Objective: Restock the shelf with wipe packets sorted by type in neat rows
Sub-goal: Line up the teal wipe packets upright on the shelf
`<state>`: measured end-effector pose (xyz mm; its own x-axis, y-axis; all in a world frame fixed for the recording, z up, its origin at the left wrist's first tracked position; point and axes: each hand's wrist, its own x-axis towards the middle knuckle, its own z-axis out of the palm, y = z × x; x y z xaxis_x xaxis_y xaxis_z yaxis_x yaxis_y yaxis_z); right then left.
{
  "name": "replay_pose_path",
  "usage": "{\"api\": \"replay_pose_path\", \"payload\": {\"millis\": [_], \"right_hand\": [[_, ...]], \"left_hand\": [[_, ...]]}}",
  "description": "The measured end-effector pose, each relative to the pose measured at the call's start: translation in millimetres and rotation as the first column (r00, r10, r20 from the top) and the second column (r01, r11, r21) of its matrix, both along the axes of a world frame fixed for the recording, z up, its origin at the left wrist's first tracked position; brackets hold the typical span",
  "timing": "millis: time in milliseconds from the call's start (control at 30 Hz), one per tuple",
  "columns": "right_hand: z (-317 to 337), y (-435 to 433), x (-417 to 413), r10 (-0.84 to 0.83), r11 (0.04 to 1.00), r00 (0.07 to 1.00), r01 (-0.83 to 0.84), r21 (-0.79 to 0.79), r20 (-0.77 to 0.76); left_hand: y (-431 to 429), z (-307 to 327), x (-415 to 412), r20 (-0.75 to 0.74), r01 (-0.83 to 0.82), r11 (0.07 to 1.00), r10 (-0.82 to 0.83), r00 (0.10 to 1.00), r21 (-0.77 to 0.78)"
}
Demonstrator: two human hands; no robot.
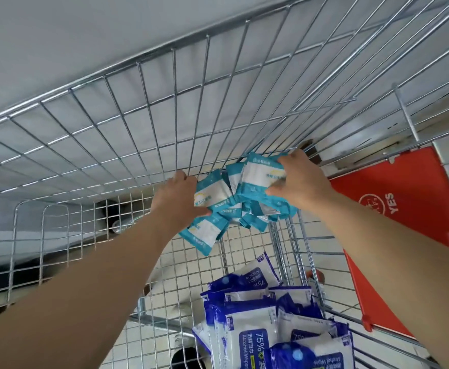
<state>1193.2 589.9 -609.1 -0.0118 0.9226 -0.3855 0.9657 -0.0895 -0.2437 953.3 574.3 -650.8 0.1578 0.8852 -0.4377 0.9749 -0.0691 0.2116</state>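
Between my two hands is a loose bunch of small teal-and-white wipe packets (247, 193), held up at the front edge of a wire shelf (149, 121). My left hand (176, 198) grips the bunch from the left, thumb under a packet. My right hand (295, 179) grips it from the right, fingers curled over the top packet. One teal packet (203, 234) hangs lower, slipping out of the bunch. Below, several larger dark-blue 75% alcohol wipe packs (260, 323) lie piled in a wire cart.
The wire cart's mesh wall (180, 275) stands under my arms. A red plastic panel (396, 222) marked YES sits at the right. A low wire shelf guard (45, 235) runs along the left. Tiled floor (332, 262) shows beneath.
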Motion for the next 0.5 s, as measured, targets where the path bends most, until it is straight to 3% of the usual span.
{"api": "replay_pose_path", "payload": {"millis": [100,167,267,333,400,500], "right_hand": [[4.0,-4.8,-1.2,0.053,0.998,0.992,-0.057,0.034,0.11],[10.2,-7.6,-0.5,0.048,0.996,0.992,-0.057,0.073,0.119],[12.7,-15.1,2.7,-0.047,0.994,0.998,0.043,0.096,0.035],[11.3,-22.1,4.0,-0.16,0.983,0.982,0.167,0.074,-0.099],[9.4,-30.1,5.3,-0.242,0.965,0.944,0.258,0.044,-0.225],[5.5,-40.9,4.7,-0.289,0.952,0.912,0.306,0.011,-0.293]], "left_hand": [[-5.8,13.1,-10.5,-0.041,0.045,0.994,-0.041,0.998,0.103],[-11.9,18.0,-22.1,0.09,-0.051,0.991,0.041,0.995,0.121],[-24.9,23.4,-37.1,0.409,-0.333,0.941,0.33,0.851,-0.065],[-35.1,20.5,-42.1,0.464,-0.352,0.922,0.385,0.798,-0.161],[-44.1,13.1,-41.3,0.395,-0.262,0.94,0.331,0.857,-0.22],[-45.0,-3.1,-34.7,0.247,-0.018,0.993,0.047,0.968,-0.119]]}}
